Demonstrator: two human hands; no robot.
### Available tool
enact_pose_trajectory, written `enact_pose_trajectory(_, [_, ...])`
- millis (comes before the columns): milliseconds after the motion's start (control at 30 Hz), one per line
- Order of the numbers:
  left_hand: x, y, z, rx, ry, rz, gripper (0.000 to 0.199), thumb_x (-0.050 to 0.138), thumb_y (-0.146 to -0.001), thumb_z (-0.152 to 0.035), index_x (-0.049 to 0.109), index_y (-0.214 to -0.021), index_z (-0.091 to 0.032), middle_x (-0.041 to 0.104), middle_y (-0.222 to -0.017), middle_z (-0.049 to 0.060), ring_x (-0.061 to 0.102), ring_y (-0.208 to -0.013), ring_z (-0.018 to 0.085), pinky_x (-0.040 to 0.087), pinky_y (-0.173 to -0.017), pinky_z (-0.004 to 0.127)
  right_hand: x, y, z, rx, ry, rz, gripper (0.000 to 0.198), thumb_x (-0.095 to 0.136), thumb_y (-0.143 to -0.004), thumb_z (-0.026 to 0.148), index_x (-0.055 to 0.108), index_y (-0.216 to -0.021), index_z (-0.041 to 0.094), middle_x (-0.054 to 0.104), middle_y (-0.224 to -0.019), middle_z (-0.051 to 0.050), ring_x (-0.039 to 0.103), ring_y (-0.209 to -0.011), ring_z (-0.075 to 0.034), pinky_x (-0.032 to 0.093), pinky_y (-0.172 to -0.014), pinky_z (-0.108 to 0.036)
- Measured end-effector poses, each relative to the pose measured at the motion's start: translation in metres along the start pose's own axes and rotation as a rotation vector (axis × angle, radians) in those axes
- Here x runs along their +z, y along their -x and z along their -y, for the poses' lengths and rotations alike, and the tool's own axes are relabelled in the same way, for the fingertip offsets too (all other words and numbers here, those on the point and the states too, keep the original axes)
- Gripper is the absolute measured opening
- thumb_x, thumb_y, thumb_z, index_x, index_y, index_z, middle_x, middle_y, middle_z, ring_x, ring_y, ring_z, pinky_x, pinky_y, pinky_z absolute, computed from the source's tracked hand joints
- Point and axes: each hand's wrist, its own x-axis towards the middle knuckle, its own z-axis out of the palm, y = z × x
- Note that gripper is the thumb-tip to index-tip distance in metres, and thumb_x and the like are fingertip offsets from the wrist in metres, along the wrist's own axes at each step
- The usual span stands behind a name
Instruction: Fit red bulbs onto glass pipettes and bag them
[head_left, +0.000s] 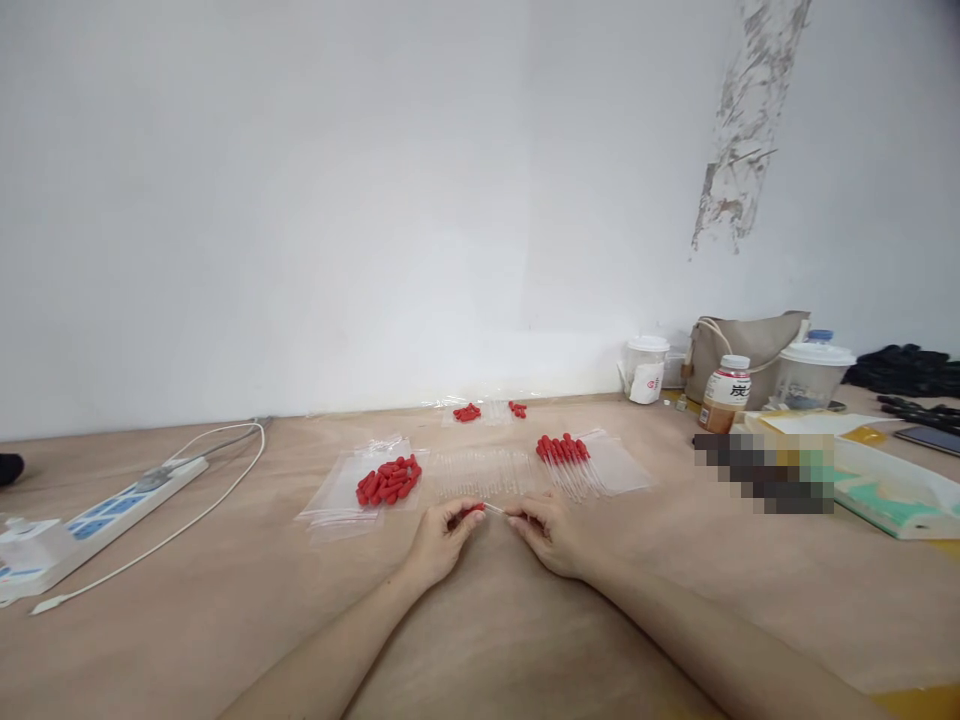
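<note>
Between the fingertips of my left hand point(441, 537) is a red rubber bulb point(477, 508). My right hand point(555, 534) pinches a thin clear glass dropper tube point(495, 510), whose left end meets the bulb; how far it sits inside is hidden by my fingers. Just beyond both hands lies a row of bare glass tubes point(480, 472). A heap of loose red bulbs point(388, 480) rests on clear plastic bags point(334, 492) to the left. On the right, several droppers with red bulbs point(570, 462) lie side by side, partly on another clear bag point(626, 468).
Smaller groups of red bulbs point(466, 412) lie near the wall. At left are a power strip point(112, 515) and a white cable point(217, 508). To the right stand a lidded cup point(646, 370), a bottle point(724, 393), a bag point(757, 345) and a white tray point(937, 522).
</note>
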Motion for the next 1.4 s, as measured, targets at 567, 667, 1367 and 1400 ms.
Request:
enact_pose_trajectory(567, [-0.003, 0.012, -0.018, 0.173, -0.353, 0.134, 0.020, 0.042, -0.084, -0.027, 0.059, -0.077, -0.018, 0.055, -0.071, 0.001, 0.050, -0.065, 0.013, 0.038, -0.059, 0.022, -0.005, 0.000, 0.001, -0.030, 0.280, 0.070, 0.025, 0.039, -0.084, 0.024, 0.062, -0.078, 0.023, 0.063, -0.074, 0.002, 0.051, -0.065, -0.010, 0.025, -0.069, -0.028])
enact_pose_trajectory(667, [-0.003, 0.013, -0.018, 0.186, -0.400, 0.145, 0.019, 0.043, -0.084, -0.027, 0.057, -0.077, -0.017, 0.055, -0.071, 0.001, 0.050, -0.066, 0.014, 0.038, -0.058, 0.023, 0.000, 0.001, 0.003, 0.001, 0.252, 0.090, 0.026, 0.039, -0.084, 0.024, 0.062, -0.074, 0.022, 0.064, -0.070, 0.002, 0.052, -0.063, -0.011, 0.026, -0.070, -0.028])
enact_pose_trajectory(1367, [-0.065, 0.000, 0.021, 0.074, -0.927, -0.325, 0.015, 0.054, -0.074, -0.029, 0.062, -0.084, -0.021, 0.056, -0.088, 0.006, 0.048, -0.085, 0.024, 0.036, -0.072, 0.036, -0.025, -0.033, -0.026, 0.493, 0.464, -0.120, 0.032, 0.041, -0.079, 0.030, 0.061, -0.058, 0.018, 0.063, -0.061, -0.005, 0.053, -0.061, -0.017, 0.028, -0.065, -0.030])
enact_pose_trajectory(1400, [-0.069, -0.001, 0.026, 0.042, -0.957, -0.338, 0.014, 0.054, -0.074, -0.030, 0.061, -0.083, -0.022, 0.056, -0.087, 0.006, 0.048, -0.085, 0.025, 0.036, -0.071, 0.036, -0.024, -0.038, -0.033, 0.523, 0.493, -0.137, 0.033, 0.040, -0.079, 0.031, 0.061, -0.056, 0.018, 0.063, -0.060, -0.006, 0.054, -0.061, -0.017, 0.028, -0.066, -0.031])
